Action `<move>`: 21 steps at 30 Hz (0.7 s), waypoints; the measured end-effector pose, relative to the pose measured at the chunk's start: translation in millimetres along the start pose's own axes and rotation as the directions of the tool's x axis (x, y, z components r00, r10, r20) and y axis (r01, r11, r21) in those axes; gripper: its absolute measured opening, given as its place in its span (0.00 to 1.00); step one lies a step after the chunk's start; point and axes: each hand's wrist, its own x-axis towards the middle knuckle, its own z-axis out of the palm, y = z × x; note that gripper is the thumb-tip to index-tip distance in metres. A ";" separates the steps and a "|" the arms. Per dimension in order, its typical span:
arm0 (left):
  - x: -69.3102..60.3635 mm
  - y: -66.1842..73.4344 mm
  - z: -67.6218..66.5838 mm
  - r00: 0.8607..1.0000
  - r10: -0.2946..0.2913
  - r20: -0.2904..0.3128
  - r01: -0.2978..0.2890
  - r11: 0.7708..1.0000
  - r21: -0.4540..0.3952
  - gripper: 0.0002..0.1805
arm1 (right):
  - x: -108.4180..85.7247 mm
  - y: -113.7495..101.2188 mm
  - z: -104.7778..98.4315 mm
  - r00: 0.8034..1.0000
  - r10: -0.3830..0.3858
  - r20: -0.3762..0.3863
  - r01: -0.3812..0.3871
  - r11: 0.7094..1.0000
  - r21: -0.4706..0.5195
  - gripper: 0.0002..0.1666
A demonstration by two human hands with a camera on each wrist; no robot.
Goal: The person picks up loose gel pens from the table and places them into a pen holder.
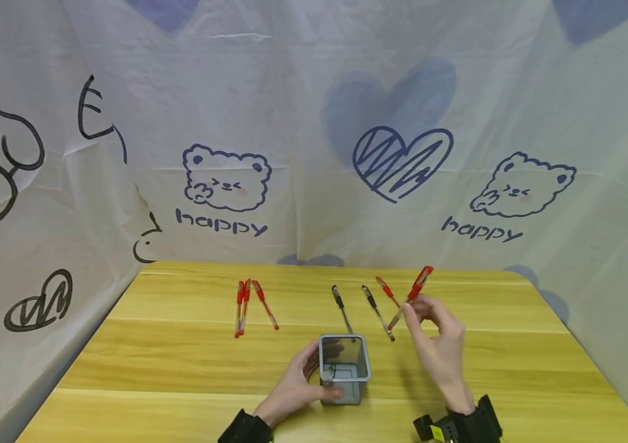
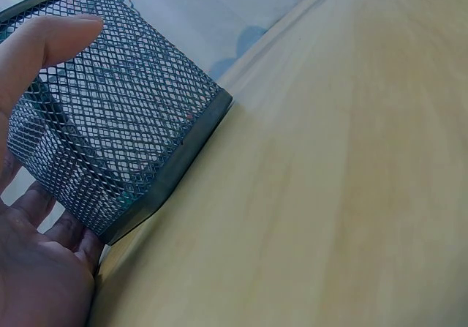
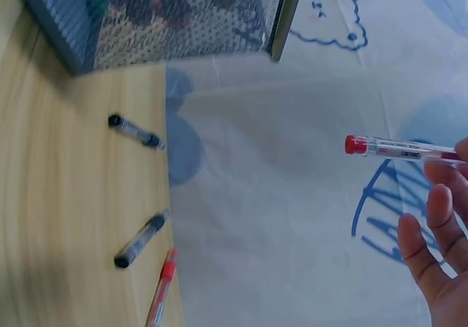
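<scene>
My left hand (image 1: 298,383) grips a dark metal mesh pen holder (image 1: 345,379), square and open at the top. In the left wrist view the thumb lies along one mesh wall of the pen holder (image 2: 139,100), and other fingers reach around its far side. My right hand (image 1: 442,347) pinches a red-capped pen (image 1: 420,282) above the table, right of the holder. The pen (image 3: 398,149) has a clear barrel and a red end in the right wrist view. Whether anything lies inside the holder, I cannot tell.
Two black pens (image 1: 338,298) (image 1: 370,299) and a red pen (image 1: 385,287) lie beyond the holder on the yellow wood-grain table (image 1: 170,369). Farther left lie three more red pens (image 1: 245,306). A white cloth (image 1: 314,203) with drawings hangs behind the table.
</scene>
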 end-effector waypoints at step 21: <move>-0.4 1.3 0.9 1.000 -0.002 0.000 0.002 1.000 -0.012 0.45 | 15.8 -66.5 30.8 0.984 -0.080 0.160 0.062 0.991 0.117 0.13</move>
